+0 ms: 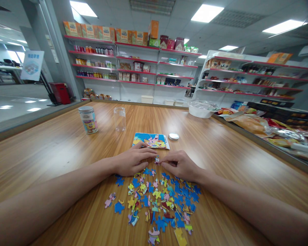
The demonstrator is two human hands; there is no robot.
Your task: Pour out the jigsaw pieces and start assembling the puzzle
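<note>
Between my two hands lies a small joined bit of jigsaw puzzle, pink and white with some yellow. My left hand rests palm down with fingers stretched out, its fingertips beside that bit. From the other side my right hand pinches the bit's right edge between thumb and forefinger. Loose jigsaw pieces in blue, yellow and pink are heaped on the table just below both hands. Beyond the fingers lies a cartoon picture sheet, its left part partly covered by my left hand.
On the wooden table stand a printed can and a clear plastic jar. A silver lid lies right of the sheet. A white basket and packaged snacks are at the right. Stocked shelves stand behind.
</note>
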